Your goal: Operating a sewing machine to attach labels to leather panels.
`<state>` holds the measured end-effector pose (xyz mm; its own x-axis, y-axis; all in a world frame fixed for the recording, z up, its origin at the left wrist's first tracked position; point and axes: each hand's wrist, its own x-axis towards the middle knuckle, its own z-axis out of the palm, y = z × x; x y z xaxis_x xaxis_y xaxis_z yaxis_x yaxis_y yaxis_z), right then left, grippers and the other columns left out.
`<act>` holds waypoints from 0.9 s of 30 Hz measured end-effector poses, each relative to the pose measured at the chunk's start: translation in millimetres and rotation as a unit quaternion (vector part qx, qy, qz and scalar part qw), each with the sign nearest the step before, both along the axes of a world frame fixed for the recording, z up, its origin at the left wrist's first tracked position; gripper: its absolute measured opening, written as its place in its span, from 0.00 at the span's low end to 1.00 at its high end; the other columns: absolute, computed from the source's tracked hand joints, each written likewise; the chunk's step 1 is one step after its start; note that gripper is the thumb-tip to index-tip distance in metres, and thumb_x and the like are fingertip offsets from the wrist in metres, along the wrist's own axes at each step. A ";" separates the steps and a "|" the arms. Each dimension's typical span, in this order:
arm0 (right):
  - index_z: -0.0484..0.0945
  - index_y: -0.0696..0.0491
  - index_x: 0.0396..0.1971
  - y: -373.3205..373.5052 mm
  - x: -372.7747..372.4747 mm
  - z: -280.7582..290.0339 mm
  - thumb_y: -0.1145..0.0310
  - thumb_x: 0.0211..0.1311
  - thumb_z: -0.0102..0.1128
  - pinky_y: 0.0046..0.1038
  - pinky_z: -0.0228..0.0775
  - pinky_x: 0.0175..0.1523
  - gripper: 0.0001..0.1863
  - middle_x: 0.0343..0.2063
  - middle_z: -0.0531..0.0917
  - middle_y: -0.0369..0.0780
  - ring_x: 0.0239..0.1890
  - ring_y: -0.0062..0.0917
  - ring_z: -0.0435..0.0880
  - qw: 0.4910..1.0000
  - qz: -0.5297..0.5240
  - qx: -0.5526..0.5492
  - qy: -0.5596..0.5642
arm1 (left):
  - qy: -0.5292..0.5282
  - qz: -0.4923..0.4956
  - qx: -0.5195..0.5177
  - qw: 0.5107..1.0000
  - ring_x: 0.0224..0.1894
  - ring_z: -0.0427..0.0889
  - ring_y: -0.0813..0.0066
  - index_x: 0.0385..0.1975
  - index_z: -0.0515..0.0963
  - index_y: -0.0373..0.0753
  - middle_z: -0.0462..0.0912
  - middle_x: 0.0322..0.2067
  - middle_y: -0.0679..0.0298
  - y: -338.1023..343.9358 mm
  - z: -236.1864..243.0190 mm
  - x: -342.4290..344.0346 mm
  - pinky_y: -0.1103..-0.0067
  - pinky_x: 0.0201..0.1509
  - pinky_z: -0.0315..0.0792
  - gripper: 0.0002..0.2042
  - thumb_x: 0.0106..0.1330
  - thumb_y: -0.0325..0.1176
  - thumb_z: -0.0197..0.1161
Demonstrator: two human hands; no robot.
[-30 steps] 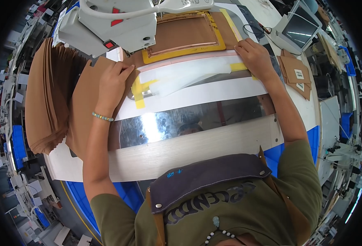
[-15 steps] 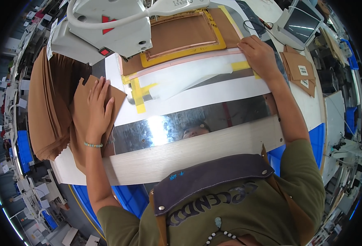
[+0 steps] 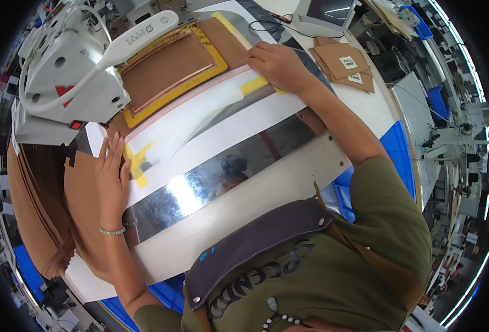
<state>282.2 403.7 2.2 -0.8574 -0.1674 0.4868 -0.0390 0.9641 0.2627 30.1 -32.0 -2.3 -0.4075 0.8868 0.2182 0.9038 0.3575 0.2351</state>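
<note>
Where the white sewing machine (image 3: 70, 72) overhangs the worktop's far left corner, it hides part of the brown leather panel in its yellow rectangular frame (image 3: 172, 74). Left hand (image 3: 111, 177) lies flat, fingers spread, holding nothing, on the stacked tan leather sheets (image 3: 39, 210) at the left edge. Right hand (image 3: 277, 63), fingers loosely curled, presses the white template sheet (image 3: 216, 119) near the far edge.

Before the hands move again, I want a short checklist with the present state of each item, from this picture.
1. Left hand lies flat on the brown sheet, beside the yellow tape: ok.
2. Right hand rests on the edge of the clear template, beside the yellow tape piece: ok.
3. Both hands clear of the white machine head: ok.
4. Brown piece sits inside the yellow frame: ok.
5. Template aligned under the machine head: cannot tell.
</note>
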 end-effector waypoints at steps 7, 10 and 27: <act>0.87 0.52 0.47 -7.4 30.9 9.0 0.74 0.59 0.69 0.34 0.79 0.59 0.15 0.53 0.87 0.36 0.59 0.31 0.83 0.992 -0.120 -0.021 0.031 | 0.033 0.004 0.018 0.999 0.85 0.54 0.50 0.79 0.68 0.41 0.63 0.81 0.57 -0.7 -2.4 -1.0 0.57 0.85 0.54 0.28 0.79 0.34 0.58; 0.86 0.50 0.56 -18.6 31.7 9.3 0.67 0.66 0.69 0.39 0.75 0.65 0.19 0.62 0.82 0.40 0.67 0.37 0.78 0.988 -0.098 -0.112 0.032 | 0.028 0.009 0.041 0.999 0.85 0.50 0.47 0.80 0.66 0.42 0.59 0.83 0.55 2.4 -7.2 -2.8 0.55 0.86 0.50 0.29 0.81 0.39 0.57; 0.81 0.51 0.67 -26.6 26.7 -9.0 0.55 0.79 0.58 0.45 0.57 0.80 0.25 0.74 0.74 0.42 0.78 0.38 0.66 0.984 -0.100 -0.149 0.004 | 0.046 0.035 0.107 0.993 0.76 0.70 0.44 0.70 0.75 0.34 0.70 0.76 0.49 -1.2 0.3 -3.3 0.57 0.78 0.66 0.27 0.72 0.30 0.69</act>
